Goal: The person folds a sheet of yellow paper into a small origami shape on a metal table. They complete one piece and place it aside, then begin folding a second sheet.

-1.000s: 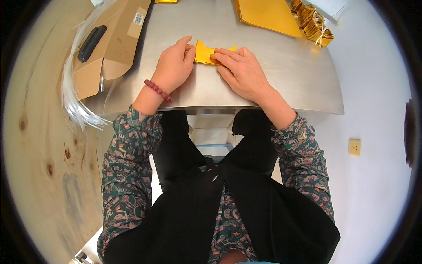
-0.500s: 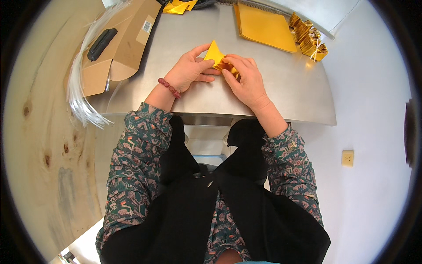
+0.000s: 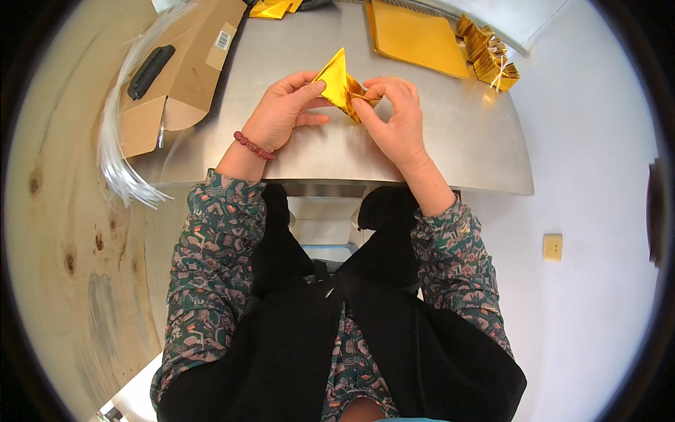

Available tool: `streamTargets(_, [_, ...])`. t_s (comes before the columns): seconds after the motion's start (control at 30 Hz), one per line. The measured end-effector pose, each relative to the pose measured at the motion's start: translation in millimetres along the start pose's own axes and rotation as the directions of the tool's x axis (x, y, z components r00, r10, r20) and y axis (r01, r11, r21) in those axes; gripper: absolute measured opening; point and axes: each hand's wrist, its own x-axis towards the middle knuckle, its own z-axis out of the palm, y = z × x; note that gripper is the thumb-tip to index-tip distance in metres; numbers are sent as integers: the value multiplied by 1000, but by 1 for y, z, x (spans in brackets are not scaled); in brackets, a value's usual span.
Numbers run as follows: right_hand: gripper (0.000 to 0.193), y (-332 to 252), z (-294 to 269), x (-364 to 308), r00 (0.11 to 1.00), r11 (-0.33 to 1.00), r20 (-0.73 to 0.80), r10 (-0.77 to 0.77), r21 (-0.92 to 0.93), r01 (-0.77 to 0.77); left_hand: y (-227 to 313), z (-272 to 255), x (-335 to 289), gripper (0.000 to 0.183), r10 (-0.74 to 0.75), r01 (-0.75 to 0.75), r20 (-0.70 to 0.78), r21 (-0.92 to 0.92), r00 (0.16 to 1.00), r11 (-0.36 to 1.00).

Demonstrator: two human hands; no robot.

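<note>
Both L hand & R hand have hold of one piece of folded gold foil paper, which we see over the worktop, approx. centred b/w them; can't tell if its lower tip touches the metal. L hand is part open: thumb on the near face of the paper's L edge, some fingers behind it, the lower ones spread loose. R hand is nearly closed, thumb & fingertips pinching a narrow fold on the R side. The paper stands tilted, w/ a sharp point up & a smaller flap to the R. On the L wrist we note a dark red beaded bracelet. Far L we've a cardboard box w/ a black plastic handle, plus clear plastic strips hanging down past the worktop's edge. Top R: a stack of gold sheets, & just beside it a pleated gold foil bundle tied in white. Top L of centre: other folded gold pieces, partly cut off.
</note>
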Motion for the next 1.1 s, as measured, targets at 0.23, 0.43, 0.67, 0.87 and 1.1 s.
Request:
streamTargets(0.23, [13,7,4,0,995,999,-92,40,-23,-42,0,0,-1,31,53,-55,85,20,995,998])
streamTargets(0.43, [15,-1,1,-1,998,999,47,30,27,-31,-1,-1,0,31,59,-60,118,6,991,998])
streamTargets(0.67, [19,1,-2,2,1000,1000,18,-10,21,9,0,-4,1,31,56,-55,109,-19,992,998])
streamTargets(0.87, [23,0,0,-3,991,995,125,-47,97,35,-4,-3,2,34,55,-64,147,55,988,996])
streamTargets(1.1, [39,10,-10,5,950,765,104,294,571,-299,-3,-14,8,36,27,3,108,-262,994,965])
